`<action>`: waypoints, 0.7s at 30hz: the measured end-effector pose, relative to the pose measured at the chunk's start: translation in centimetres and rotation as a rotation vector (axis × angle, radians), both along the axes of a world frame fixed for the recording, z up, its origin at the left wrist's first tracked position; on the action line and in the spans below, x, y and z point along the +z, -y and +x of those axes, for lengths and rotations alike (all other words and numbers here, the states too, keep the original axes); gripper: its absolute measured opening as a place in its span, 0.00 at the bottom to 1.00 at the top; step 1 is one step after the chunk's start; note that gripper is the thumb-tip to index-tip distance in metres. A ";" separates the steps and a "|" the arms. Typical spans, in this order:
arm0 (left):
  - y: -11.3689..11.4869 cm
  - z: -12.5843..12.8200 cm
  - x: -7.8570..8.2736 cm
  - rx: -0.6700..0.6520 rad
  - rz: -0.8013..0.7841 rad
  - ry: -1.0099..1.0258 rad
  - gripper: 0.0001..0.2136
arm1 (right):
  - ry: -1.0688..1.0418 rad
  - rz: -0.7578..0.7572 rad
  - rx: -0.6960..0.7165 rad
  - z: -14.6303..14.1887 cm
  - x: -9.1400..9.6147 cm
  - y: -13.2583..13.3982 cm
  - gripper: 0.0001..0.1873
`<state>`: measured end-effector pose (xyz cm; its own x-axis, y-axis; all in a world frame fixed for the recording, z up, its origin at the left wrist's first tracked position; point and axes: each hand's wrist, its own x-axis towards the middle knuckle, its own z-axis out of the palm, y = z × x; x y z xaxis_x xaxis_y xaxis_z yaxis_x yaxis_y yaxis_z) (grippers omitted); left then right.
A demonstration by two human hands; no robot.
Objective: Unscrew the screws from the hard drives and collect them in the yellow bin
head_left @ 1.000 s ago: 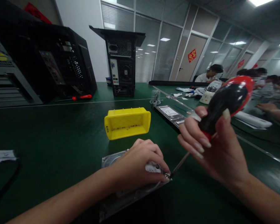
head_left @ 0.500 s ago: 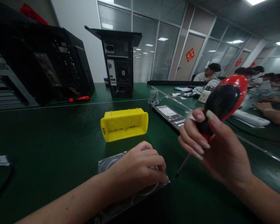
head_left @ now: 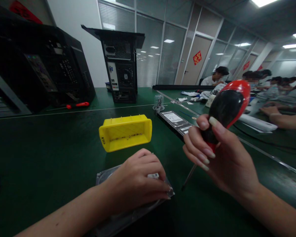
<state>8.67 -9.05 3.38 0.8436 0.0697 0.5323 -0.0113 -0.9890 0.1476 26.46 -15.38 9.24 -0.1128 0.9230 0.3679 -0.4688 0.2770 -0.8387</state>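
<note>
In the head view, my right hand (head_left: 228, 159) is wrapped round the red-and-black handle of a screwdriver (head_left: 225, 107). The thin shaft slants down and left, its tip apart from the drive and just right of it. Beneath my left hand (head_left: 138, 179) lies a hard disk drive (head_left: 106, 174), silver and largely covered by the hand and forearm. My left fingers are bent over it, the tips pressed together at its right corner. Whether something tiny is pinched there, I cannot make out. Just beyond the drive, a yellow plastic bin (head_left: 125, 123) holds several small dark bits, probably screws.
More hard drives (head_left: 174, 118) lie right of the bin, near a clear plastic cup (head_left: 159, 102). Black computer cases (head_left: 123, 72) stand at the back and left. Another screwdriver (head_left: 78, 105) rests by the left case. Other people sit along the right; a co-worker's arm (head_left: 286, 118) reaches in.
The whole view has shifted, so things sit slightly further left. My left fingertips have shifted a little at the drive's corner. The screwdriver stays in my right hand, in much the same pose.
</note>
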 end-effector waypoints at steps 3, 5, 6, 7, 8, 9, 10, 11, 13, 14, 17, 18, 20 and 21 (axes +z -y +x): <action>0.1 0.0 0.0 0.007 0.062 0.000 0.03 | 0.001 -0.018 0.017 -0.1 -0.2 -0.1 0.08; 0.1 0.1 0.0 0.011 0.091 0.000 0.03 | 0.003 -0.021 0.026 -0.1 -0.3 -0.1 0.09; 0.1 0.1 0.0 0.013 0.101 0.004 0.03 | 0.008 -0.023 0.028 -0.2 -0.4 -0.2 0.09; 0.2 0.1 0.0 0.014 0.109 0.007 0.04 | 0.014 -0.019 0.029 -0.2 -0.4 -0.2 0.09; 0.2 0.1 0.0 0.014 0.115 0.012 0.04 | 0.018 -0.016 0.028 -0.2 -0.4 -0.2 0.08; 0.2 0.1 0.0 0.015 0.119 0.017 0.05 | 0.019 -0.011 0.030 -0.2 -0.4 -0.2 0.08; 0.3 0.1 0.0 0.016 0.121 0.019 0.06 | 0.018 -0.014 0.029 -0.2 -0.4 -0.2 0.08; 0.4 0.1 0.0 0.017 0.124 0.018 0.07 | 0.017 -0.016 0.030 -0.2 -0.4 -0.2 0.08; 0.4 0.1 0.0 0.022 0.124 0.015 0.07 | 0.011 -0.024 0.031 -0.3 -0.4 -0.2 0.08; 0.5 0.0 0.0 0.024 0.123 0.015 0.07 | 0.012 -0.028 0.030 -0.3 -0.5 -0.2 0.09; 0.4 0.0 0.0 0.025 0.111 0.015 0.07 | 0.015 -0.026 0.027 -0.3 -0.5 -0.2 0.09; 0.4 0.0 0.0 0.024 0.104 0.017 0.08 | 0.015 -0.024 0.025 -0.3 -0.6 -0.2 0.10; 0.4 0.0 0.0 0.021 0.086 0.020 0.10 | 0.018 -0.021 0.026 -0.3 -0.6 -0.1 0.11; 0.4 0.0 0.0 0.017 0.081 0.023 0.10 | 0.020 -0.025 0.024 -0.3 -0.6 -0.1 0.11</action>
<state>8.68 -9.42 3.34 0.8302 0.0402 0.5561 0.0035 -0.9978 0.0669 26.17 -15.31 8.67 -0.1423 0.9286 0.3426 -0.4586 0.2449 -0.8542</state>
